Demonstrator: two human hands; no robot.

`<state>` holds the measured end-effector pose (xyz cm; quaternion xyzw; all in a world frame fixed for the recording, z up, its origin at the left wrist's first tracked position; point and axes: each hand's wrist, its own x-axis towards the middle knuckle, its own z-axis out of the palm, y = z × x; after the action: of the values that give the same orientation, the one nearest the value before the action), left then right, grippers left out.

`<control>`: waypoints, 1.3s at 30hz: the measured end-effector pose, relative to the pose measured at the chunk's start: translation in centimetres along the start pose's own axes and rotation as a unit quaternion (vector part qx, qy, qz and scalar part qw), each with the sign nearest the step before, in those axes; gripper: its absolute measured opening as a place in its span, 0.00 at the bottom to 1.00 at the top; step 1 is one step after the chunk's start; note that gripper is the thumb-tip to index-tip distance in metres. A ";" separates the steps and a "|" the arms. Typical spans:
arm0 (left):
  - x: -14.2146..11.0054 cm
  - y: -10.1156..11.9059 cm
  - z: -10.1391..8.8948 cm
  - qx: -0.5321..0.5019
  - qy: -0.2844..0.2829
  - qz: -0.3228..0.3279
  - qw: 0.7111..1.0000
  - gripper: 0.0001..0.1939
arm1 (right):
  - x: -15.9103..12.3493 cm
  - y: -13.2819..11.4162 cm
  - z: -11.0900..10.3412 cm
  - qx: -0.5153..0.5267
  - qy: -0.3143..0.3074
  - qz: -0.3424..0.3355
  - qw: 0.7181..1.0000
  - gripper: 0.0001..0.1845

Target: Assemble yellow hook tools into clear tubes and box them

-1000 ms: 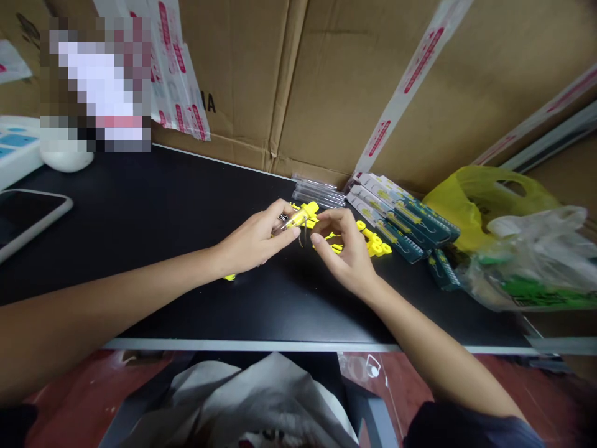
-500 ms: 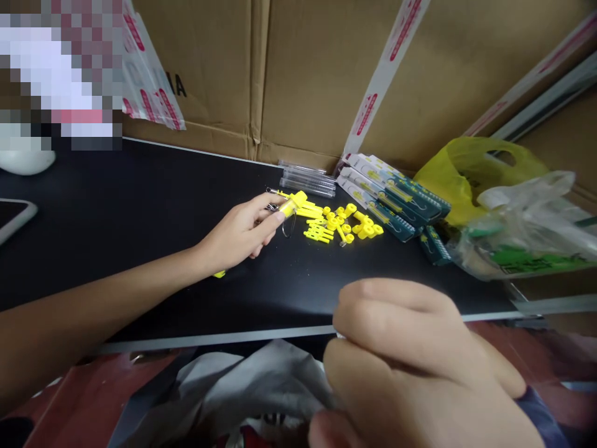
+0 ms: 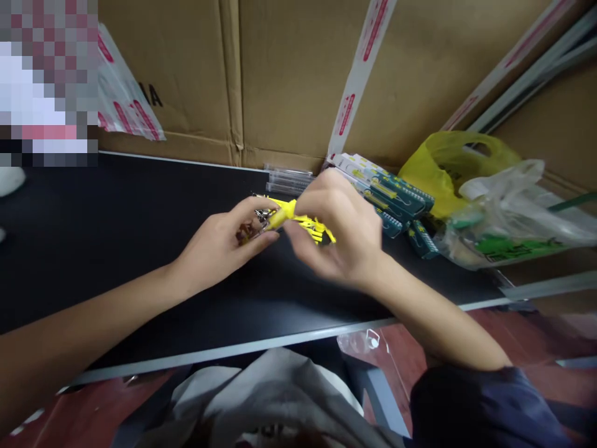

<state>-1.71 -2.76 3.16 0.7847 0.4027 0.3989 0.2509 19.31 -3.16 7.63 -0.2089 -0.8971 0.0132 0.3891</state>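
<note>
We take the stack of printed boxes as our landmark. Well to its left, over the black table, we see the left hand closed round a clear tube with a yellow end, thumb on the near side and fingers on the far side. The tube slants, its yellow end towards the boxes. Small metal pieces show beside it, within the curl of the fingers; we cannot tell whether they are attached.

We judge the tube light and stiff, probably plastic, its smooth wall a little slippery and liable to crack if squeezed hard. We would hold it by the clear middle with modest pressure and use the yellow end, which looks thicker, for a pinch.

Further right, left of the boxes, lie more clear tubes and, nearer us, loose yellow parts, likely light and easily scattered. Just left of the boxes in our view, the right hand curls with its fingertips at the yellow end; blur keeps us from telling whether they pinch it or merely touch. Right of the boxes sits a yellow bag.
</note>
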 end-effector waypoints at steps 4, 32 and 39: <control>-0.1 -0.7 0.2 0.090 0.000 0.037 0.995 0.21 | 0.2 3.3 1.0 0.095 -0.044 0.090 0.990 0.11; 1.6 -1.7 0.7 -0.271 -0.146 -0.210 0.928 0.20 | -1.6 7.2 2.6 0.345 0.024 0.297 0.890 0.18; 1.8 -2.0 0.4 -0.270 -0.153 -0.235 0.921 0.24 | -1.5 7.5 2.4 0.337 0.036 0.308 0.889 0.18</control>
<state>-1.54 -0.22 2.26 0.6216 0.4089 0.2975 0.5982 21.20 3.43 3.53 -0.3308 -0.7147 0.4266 0.4446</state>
